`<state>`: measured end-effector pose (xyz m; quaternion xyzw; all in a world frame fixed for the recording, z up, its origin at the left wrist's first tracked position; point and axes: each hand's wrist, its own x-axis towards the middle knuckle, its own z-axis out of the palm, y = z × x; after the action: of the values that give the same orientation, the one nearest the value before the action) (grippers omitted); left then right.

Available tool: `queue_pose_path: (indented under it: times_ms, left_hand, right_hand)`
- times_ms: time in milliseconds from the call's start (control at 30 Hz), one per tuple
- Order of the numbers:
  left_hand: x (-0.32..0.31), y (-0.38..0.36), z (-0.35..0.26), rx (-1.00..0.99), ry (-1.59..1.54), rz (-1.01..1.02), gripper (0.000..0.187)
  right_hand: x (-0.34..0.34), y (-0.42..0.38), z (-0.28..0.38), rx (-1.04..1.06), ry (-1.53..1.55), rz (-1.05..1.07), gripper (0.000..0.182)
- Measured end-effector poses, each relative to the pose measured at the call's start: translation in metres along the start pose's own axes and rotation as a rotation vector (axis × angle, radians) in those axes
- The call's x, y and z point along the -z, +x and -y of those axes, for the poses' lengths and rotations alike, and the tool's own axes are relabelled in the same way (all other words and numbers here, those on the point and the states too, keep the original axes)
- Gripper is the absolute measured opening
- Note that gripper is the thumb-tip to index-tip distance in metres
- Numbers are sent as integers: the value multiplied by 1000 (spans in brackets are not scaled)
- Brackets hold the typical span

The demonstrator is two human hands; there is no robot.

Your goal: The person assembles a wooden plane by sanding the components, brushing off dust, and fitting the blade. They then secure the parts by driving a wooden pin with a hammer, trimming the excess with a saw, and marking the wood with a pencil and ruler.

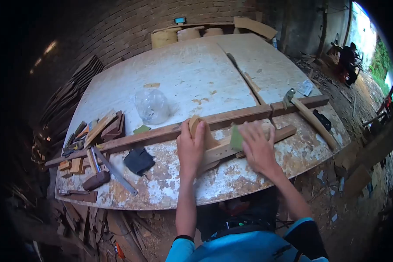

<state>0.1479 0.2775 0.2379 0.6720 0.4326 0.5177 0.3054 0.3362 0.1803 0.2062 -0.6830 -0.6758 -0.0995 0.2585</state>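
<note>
- Pale wooden piece (220, 150): on near part of tabletop (183, 74), 5 o'clock from its centre, angled towards 2 o'clock.
- Left grip (190, 146): grasping the piece's raised, rounded part (209, 139), fingers wrapped round.
- Right grip (257, 144): grasping green sheet (236, 139), held against the piece's face, 3 o'clock of left grip.
- Done, by judgement: piece has a cut outline and a rounded end; rough shaping looks finished.
- Under way, by judgement: surface rubbing, sheet against wood, neither grip free.
- Left: right grip is motion-blurred and wood detail small, so how much surface remains unrubbed cannot be told.
- Long brown beam (161, 133): just beyond the piece, 12 o'clock side, runs across tabletop.
- Short brown bar (286, 132): beside the piece, pokes out towards 2 o'clock.
- Hammer (314, 118): 3 o'clock, head over the beam, no grip on it.
- Black cloth (139, 161) and mallet (96, 180): 8 o'clock, lying loose.
- Clear plastic bag (152, 106): 10 o'clock, beyond beam; green scrap (142, 129) just nearer.
</note>
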Motion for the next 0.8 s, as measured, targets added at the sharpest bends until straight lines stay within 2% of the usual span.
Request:
queue_pose_path:
  times_ms: [33, 133, 167, 267, 400, 500, 600, 633, 733, 767, 800]
  left_hand:
    - [1, -1, 1, -19, 0, 2, 45]
    - [2, -1, -1, 42, -45, 45, 45]
    - [-4, -1, 0, 44, -20, 32, 45]
    - [1, -1, 2, 28, 96, -12, 45]
    - [-1, 5, 9, 44, -38, 28, 44]
    - [2, 8, 18, 100, -257, 68, 39]
    - [7, 7, 15, 226, -482, 110, 32]
    - [8, 7, 14, 242, -513, 111, 32]
    - [12, 5, 13, 267, -584, 127, 29]
    - [13, 4, 17, 262, -601, 136, 28]
    - [13, 2, 18, 258, -620, 144, 27]
  right_hand:
    - [0, -5, -1, 64, -24, 64, 39]
    - [2, 17, -44, -290, -51, 5, 41]
    - [0, 17, -38, -330, -55, -38, 43]
    - [-11, -3, 11, -68, -36, -15, 44]
    - [-10, -9, 11, 28, -94, 27, 48]
    - [-15, 4, -36, -314, -92, -76, 48]
    - [-22, -2, -33, -323, -201, -80, 47]
    - [-13, -7, -15, -194, -171, 31, 46]
    - [5, 1, -22, 17, -152, 109, 44]
    - [8, 13, -36, -164, -51, 75, 43]
    - [5, 10, -37, -179, -50, 55, 42]
